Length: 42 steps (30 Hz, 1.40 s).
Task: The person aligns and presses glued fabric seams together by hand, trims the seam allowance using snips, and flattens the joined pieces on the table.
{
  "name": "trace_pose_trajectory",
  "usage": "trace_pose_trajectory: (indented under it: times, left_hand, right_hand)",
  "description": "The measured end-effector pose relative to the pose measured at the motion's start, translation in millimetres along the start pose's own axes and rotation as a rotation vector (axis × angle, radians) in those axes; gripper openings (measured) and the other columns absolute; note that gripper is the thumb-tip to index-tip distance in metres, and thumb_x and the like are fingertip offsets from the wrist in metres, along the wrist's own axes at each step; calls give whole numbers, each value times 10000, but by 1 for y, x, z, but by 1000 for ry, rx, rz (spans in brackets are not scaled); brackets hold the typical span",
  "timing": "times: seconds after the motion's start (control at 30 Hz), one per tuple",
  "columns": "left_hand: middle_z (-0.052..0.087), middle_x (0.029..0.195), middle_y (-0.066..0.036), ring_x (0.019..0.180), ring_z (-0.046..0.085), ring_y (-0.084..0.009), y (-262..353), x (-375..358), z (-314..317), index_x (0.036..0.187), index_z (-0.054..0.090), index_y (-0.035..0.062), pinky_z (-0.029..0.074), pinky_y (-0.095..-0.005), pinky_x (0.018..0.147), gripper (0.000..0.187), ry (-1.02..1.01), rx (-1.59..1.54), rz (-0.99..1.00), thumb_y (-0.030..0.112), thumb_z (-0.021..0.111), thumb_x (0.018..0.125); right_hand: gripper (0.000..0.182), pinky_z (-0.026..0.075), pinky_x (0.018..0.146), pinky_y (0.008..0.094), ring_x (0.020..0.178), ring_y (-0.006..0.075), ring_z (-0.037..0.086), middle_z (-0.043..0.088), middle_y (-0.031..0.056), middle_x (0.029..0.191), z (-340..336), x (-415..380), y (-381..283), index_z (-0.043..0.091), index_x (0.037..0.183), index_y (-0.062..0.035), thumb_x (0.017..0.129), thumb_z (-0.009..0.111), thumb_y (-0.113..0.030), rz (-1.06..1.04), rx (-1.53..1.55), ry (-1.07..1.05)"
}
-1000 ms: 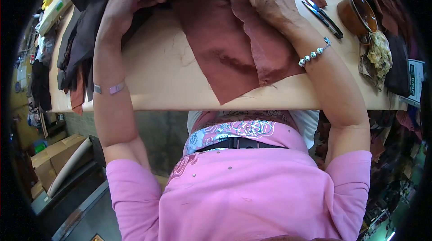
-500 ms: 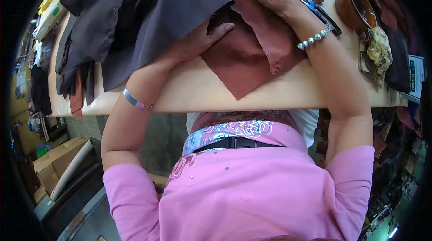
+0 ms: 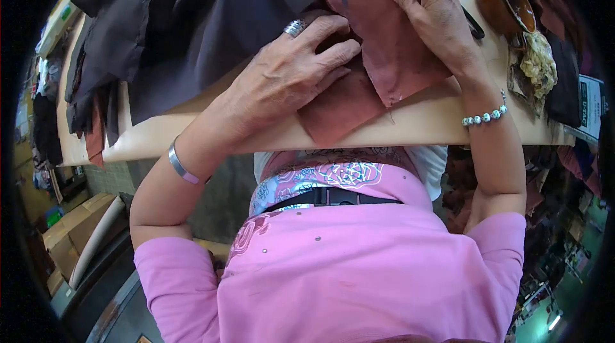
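My left hand (image 3: 291, 74), with a ring on one finger, is closed at the edge of a reddish-brown sheet (image 3: 343, 115), cloth or thin leather. Its fingertips pinch near where that sheet meets an upper reddish-brown sheet (image 3: 384, 29); the exact grip is partly hidden. My right hand (image 3: 439, 16) lies on the upper sheet with thumb and fingers apart, holding nothing visible. A large dark sheet (image 3: 211, 29) spreads to the left, its folded edge near my left hand. The lower sheet's corner reaches toward the table's front edge.
A brown glazed pot (image 3: 506, 7) stands on the table (image 3: 269, 135) at right, with a crumpled yellowish lump (image 3: 538, 71) near it. A black tool handle (image 3: 473, 24) shows beside my right wrist. Dark and reddish scraps (image 3: 95, 135) hang over the front left edge.
My left hand has come out from under the dark sheet and closed at the reddish-brown edge. My right hand has moved right and toward me, hiding most of the blue-and-black tool.
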<state>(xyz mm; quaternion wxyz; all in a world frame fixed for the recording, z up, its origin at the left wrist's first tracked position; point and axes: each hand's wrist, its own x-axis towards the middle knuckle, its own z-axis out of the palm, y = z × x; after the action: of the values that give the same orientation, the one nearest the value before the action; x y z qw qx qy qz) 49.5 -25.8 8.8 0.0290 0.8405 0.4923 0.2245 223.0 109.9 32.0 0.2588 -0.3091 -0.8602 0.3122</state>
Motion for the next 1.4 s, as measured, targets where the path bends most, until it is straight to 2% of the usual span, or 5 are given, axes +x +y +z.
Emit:
trace_pose_trajectory:
  times: [0.1, 0.3, 0.43, 1.13, 1.4]
  left_hand:
    - [514, 1187, -144, 1070, 551, -324, 0, -3, 3, 1137, 569, 63, 486, -380, 877, 340, -21, 23, 47, 61, 598, 799]
    - [526, 1175, -144, 1132, 521, -329, 14, -7, 0, 1161, 585, 41, 413, -469, 969, 446, -45, -19, 100, 62, 639, 719]
    - [519, 1207, -139, 1185, 492, -312, 17, -11, 8, 1173, 595, 62, 349, -494, 1035, 481, -80, -106, 165, 41, 616, 693]
    - [424, 1326, -134, 1260, 422, -283, 46, -14, 13, 1312, 466, 12, 270, -521, 1080, 518, -149, 72, -66, 61, 510, 799]
    - [424, 1330, -125, 1244, 436, -293, 51, -11, 9, 1315, 505, 184, 275, -570, 1055, 537, -198, 105, -48, 96, 546, 787]
  right_hand:
    - [699, 413, 979, 380, 1153, 338, 525, 481, 191, 1323, -9, -13, -11, 242, 1432, -89, 825, 561, 43, 239, -142, -92]
    - [655, 472, 842, 322, 1036, 302, 567, 522, 202, 1249, -17, -46, 2, 341, 1395, -65, 811, 639, -69, -74, -296, -51]
    - [598, 357, 1033, 306, 1220, 211, 490, 523, 103, 1317, -1, -65, -2, 374, 1393, -82, 843, 562, 59, -92, -113, 65]
    - [518, 391, 1019, 325, 1233, 236, 497, 518, 72, 1343, 1, -90, 12, 446, 1345, -77, 853, 602, -29, -133, -102, 73]
    - [524, 384, 1024, 327, 1242, 232, 489, 519, 64, 1343, 1, -88, 12, 447, 1348, -83, 851, 600, -24, -173, -102, 76]
